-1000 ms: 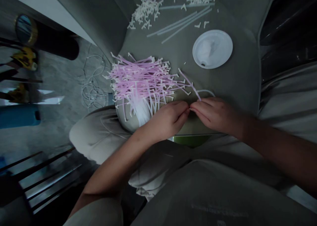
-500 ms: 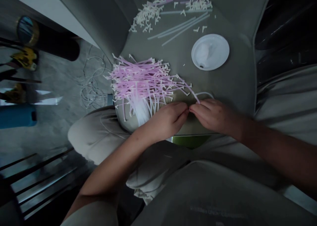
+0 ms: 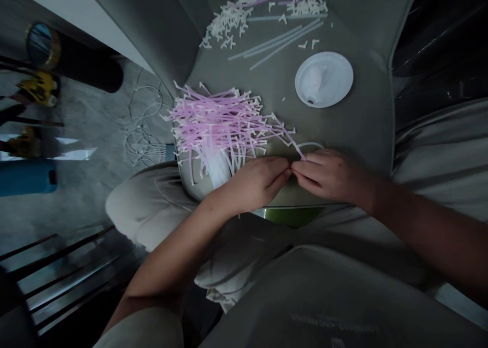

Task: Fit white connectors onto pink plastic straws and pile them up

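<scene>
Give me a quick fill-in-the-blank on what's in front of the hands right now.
The left hand and right hand nearly meet at their ____.
The pile of strips is mostly ____.
The white round lid lies to the view's ____ of the pile.
Missing words: fingertips; pink; right.

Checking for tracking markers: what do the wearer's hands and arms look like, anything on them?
The left hand and right hand are bare: no gloves, watch or markers visible. The left forearm and right forearm are bare too, with no cables. A grey top with pale printed lettering shows below; sleeve ends are unclear.
</scene>
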`<state>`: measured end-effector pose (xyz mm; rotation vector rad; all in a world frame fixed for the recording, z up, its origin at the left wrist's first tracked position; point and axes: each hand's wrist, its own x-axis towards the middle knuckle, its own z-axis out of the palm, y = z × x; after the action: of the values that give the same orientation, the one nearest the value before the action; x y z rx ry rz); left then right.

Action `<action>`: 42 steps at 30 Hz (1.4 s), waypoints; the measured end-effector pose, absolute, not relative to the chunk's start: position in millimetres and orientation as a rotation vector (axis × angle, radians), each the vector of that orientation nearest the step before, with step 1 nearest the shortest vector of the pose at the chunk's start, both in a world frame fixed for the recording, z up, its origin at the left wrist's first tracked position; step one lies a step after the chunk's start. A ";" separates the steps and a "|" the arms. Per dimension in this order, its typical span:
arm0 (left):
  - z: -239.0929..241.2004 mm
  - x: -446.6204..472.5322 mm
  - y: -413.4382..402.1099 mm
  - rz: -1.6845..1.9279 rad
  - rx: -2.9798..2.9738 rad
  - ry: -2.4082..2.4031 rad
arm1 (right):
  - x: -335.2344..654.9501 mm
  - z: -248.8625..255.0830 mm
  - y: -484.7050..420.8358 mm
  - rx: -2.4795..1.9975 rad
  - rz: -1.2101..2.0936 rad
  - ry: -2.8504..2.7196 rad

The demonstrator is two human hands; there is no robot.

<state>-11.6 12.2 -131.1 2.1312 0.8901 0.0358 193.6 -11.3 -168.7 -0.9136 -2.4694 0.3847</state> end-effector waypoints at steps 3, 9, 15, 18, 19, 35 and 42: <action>-132.9 -12.6 12.4 0.053 2.117 0.887 | 194.5 -167.8 -11.0 -0.948 0.439 -2.466; -135.7 -11.3 9.6 0.146 2.050 0.941 | 195.9 -168.6 -13.3 -1.045 0.598 -2.363; -143.0 -6.8 4.2 0.392 2.007 1.078 | 195.6 -167.3 -13.3 -1.130 0.644 -2.174; -147.5 -3.7 0.9 0.470 1.992 1.138 | 194.3 -166.0 -14.5 -1.156 0.641 -2.134; -148.8 -2.7 -0.2 0.501 1.987 1.148 | 193.7 -165.8 -15.2 -1.163 0.635 -2.130; -162.4 1.6 -7.5 0.670 1.765 1.255 | 183.6 -164.6 -15.4 -1.255 0.975 -1.844; -161.2 3.2 -5.0 0.652 1.905 1.183 | 182.8 -161.0 -12.2 -1.317 1.011 -1.760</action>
<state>3.2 -5.0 -161.2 1.9047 1.1835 0.6515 182.8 -12.2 -161.0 -1.3172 -1.7597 1.0112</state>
